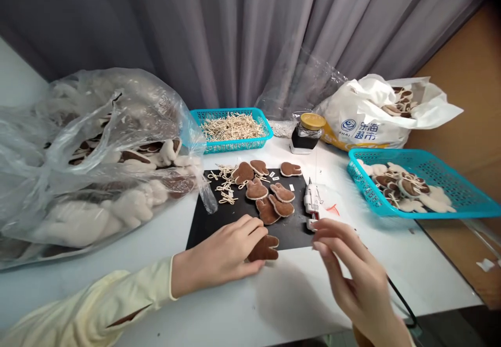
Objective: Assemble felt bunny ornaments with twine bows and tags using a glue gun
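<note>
My left hand [230, 248] is closed over a brown bunny-shaped plush piece [264, 249] at the front edge of the black mat [211, 224]. The piece's ears stick out to the right, and my fingers cover the rest. My right hand [352, 274] is raised over the table, fingers bent and apart, with nothing visible in them. Just beyond its fingertips a white hot glue gun [312, 201] lies with its nozzle pointing away. Several more brown bunny pieces [256, 189] lie on the mat, beside small cream string bows [227, 195].
A blue basket of bows [230, 147] stands at the back. Another blue basket [462, 201], holding plush pieces, sits right. A clear plastic bag [117, 143] fills the left side. A gold-lidded jar [307, 133] stands near a white shopping bag [364, 112]. A black cord [403, 300] runs off the front.
</note>
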Motion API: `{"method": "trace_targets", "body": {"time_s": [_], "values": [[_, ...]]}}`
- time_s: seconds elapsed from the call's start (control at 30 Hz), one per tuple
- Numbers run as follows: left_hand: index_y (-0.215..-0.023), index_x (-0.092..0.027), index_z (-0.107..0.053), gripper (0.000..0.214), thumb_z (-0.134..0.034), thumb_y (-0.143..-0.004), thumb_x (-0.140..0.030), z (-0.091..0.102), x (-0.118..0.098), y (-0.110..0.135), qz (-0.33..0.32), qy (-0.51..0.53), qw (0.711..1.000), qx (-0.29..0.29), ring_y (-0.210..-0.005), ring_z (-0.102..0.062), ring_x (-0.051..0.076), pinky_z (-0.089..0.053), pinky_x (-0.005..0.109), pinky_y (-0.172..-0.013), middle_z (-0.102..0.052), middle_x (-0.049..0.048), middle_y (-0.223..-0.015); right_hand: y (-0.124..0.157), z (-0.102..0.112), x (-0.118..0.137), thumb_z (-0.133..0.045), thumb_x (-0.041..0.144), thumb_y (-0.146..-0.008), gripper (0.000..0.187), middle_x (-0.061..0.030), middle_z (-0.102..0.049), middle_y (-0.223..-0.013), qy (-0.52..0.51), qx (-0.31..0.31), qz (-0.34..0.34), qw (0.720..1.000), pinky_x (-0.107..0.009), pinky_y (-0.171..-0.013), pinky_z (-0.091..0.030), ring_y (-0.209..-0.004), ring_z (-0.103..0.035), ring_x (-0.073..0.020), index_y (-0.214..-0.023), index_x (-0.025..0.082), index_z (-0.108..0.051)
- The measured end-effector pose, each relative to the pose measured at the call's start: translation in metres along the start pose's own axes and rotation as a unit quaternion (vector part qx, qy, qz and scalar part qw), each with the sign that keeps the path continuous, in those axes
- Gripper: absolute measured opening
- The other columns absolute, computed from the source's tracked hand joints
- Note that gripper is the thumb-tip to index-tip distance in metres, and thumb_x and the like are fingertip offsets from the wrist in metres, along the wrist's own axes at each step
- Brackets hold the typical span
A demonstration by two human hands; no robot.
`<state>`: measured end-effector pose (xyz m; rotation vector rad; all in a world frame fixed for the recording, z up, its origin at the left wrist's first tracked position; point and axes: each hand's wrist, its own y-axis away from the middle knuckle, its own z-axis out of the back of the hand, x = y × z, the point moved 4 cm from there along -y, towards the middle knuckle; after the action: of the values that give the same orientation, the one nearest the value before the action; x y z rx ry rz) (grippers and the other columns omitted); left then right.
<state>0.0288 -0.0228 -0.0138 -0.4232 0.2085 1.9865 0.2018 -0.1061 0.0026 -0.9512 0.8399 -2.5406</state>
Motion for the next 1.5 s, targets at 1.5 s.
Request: {"method": "trace_targets", "body": {"time_s": [1.5], "values": [[-0.09,-0.016,-0.058,0.013,-0.044,-0.09,-0.013,-0.024,-0.018,-0.011,0.038,0.009,0.998,-0.047,-0.088,-0.052,0.017,-0.047,0.031,-0.077,-0.056,0.0039,-0.092,0.013,-0.056,-0.01,-0.046,0.006,-0.087,0.02,-0.0102,-0.061,-0.1,-0.03,0.122,-0.037,0.991,-0.034,-0.073,-0.051,-0.09,-0.055,-0.0203,-0.084,0.015,-0.064]]}}
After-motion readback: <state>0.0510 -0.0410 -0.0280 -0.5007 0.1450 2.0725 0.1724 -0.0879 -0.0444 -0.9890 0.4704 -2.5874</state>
